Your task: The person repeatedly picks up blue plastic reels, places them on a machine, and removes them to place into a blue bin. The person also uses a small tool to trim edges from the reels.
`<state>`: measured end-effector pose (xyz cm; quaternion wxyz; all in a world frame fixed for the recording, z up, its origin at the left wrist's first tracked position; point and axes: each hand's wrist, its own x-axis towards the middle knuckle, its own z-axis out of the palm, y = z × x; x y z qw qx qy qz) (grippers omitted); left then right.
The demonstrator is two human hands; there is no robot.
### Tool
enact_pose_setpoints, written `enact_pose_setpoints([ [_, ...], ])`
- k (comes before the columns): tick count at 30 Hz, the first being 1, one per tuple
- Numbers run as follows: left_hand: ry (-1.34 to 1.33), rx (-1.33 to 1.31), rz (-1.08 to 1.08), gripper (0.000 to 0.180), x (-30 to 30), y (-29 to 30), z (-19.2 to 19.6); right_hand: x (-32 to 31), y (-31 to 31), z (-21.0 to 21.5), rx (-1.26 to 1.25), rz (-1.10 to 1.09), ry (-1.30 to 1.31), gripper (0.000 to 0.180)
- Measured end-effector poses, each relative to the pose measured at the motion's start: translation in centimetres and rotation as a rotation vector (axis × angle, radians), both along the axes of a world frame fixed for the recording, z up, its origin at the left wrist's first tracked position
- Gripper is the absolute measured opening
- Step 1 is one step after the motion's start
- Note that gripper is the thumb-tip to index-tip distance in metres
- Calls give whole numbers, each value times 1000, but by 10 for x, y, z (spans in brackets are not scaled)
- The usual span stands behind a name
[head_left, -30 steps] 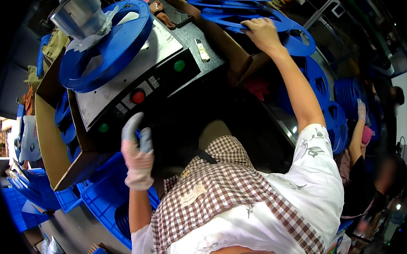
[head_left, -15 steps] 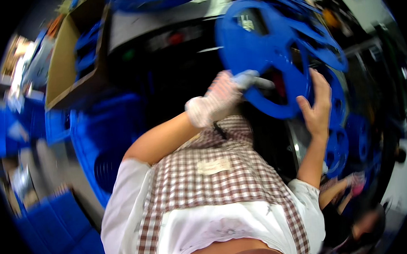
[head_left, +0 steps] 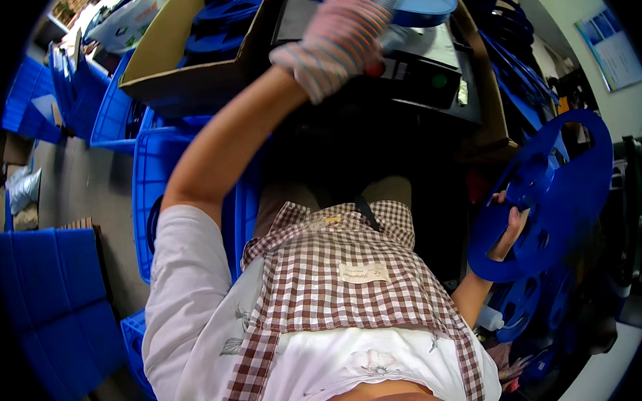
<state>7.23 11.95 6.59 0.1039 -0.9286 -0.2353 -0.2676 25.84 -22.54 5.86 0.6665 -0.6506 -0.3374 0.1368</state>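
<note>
Around a crowded workshop floor (head_left: 112,184), blue crates (head_left: 53,298) are stacked. Reel handling is judged to be in hand: a large blue reel (head_left: 568,211) is held up, tilted, at the right by the bare right hand (head_left: 507,234), its fingers closed on the reel near the hub. The gloved left hand (head_left: 346,38) is placed by a second reel (head_left: 425,9) on the machine (head_left: 422,81); whether its fingers are clamped cannot be told. For any move of the held reel, a steady grip seems called for. Toward the machine, the way is partly barred by a cardboard wall (head_left: 490,96); at the left, an open carton (head_left: 180,81) is filled with similar reels (head_left: 217,44).
</note>
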Motion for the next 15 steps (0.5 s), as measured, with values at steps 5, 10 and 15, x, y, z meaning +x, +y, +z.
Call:
enact_pose_setpoints([
  [5,31,36,44,17,0,81,-20,-26,17,3,125,137,115,36],
  [10,80,422,95,18,-39,120,8,-17,25,-10,172,204,97,39],
  [15,-255,-361,115,23,-187,3,102,-27,12,-8,267,218,277,42],
])
